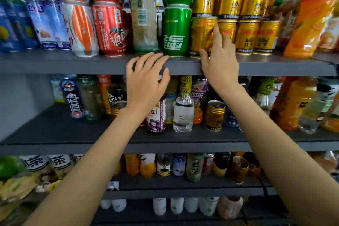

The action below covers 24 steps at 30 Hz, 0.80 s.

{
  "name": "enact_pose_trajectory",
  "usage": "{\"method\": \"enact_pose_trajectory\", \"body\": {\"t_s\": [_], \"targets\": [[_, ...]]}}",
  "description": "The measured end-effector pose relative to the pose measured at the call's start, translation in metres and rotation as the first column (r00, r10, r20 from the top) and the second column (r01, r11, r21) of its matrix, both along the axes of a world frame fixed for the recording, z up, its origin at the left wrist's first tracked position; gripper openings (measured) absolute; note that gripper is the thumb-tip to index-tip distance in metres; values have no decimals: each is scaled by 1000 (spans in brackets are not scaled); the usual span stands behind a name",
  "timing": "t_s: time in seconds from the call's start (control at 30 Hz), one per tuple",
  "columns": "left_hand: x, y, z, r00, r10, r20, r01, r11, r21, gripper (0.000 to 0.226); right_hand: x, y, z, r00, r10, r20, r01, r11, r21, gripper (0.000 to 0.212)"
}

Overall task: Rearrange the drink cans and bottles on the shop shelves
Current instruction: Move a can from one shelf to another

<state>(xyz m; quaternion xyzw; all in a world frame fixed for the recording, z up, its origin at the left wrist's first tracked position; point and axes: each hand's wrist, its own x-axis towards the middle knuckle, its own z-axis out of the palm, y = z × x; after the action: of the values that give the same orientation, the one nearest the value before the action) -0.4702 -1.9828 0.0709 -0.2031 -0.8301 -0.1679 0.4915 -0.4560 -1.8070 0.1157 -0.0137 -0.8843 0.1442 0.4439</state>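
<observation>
My right hand (219,62) rests spread fingers on the short gold metal can (201,36), at twelve o'clock on the grey top shelf (73,64). Left hand (146,80) hovers, fingers wide, empty. Best wrap the can fully before lifting; stacked gold cans sit overhead.

Two bare forearms, no sleeves in view, left hand (146,80) and right hand (219,60) without gloves, rings or watch

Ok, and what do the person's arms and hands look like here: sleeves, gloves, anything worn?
Both forearms are bare right to the frame's edge, with no sleeves showing. The left hand and right hand wear no gloves; no rings, watch or bracelet are visible.
</observation>
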Motion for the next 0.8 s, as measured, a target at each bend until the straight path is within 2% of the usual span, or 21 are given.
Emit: {"method": "enact_pose_trajectory", "body": {"t_s": [0.07, 0.13, 0.17, 0.23, 0.3, 0.37, 0.43, 0.53, 0.63, 0.8], "targets": [[9, -3, -16, 999, -53, -14, 54, 995, 90, 43, 5, 5, -9, 1000, 29, 10, -29, 1000, -7, 54], [21, -7, -43, 994, -101, -38, 107, 971, 214, 44, 17, 10, -28, 972, 184, -143, -198, 976, -90, 45], [27, -8, -58, 992, -119, -29, 123, 949, 291, 44, 25, 10, -42, 929, 277, -244, -314, 941, -125, 38], [31, -9, -85, 989, -139, 57, 99, 888, 450, 44, 40, 10, -75, 843, 412, -345, -478, 868, -133, 26], [25, -6, -102, 962, -173, 213, 27, 832, 554, 52, 41, 7, -104, 825, 499, -267, -545, 827, -139, 24], [13, -2, -104, 905, -233, 355, -24, 806, 591, 70, 31, 7, -125, 852, 513, -106, -523, 830, -193, 28], [-1, 4, -101, 850, -297, 436, -32, 796, 604, 82, 21, 13, -139, 864, 500, 57, -469, 841, -270, 39], [-17, 14, -96, 819, -299, 491, -75, 791, 607, 79, 15, 22, -153, 841, 491, 228, -393, 844, -365, 48], [-19, 18, -95, 821, -262, 508, -145, 764, 628, 71, 19, 25, -164, 826, 491, 275, -374, 845, -383, 47], [-15, 8, -99, 813, -221, 538, -170, 794, 583, 78, 22, 13, -154, 793, 575, 201, -475, 791, -386, 44]]}}
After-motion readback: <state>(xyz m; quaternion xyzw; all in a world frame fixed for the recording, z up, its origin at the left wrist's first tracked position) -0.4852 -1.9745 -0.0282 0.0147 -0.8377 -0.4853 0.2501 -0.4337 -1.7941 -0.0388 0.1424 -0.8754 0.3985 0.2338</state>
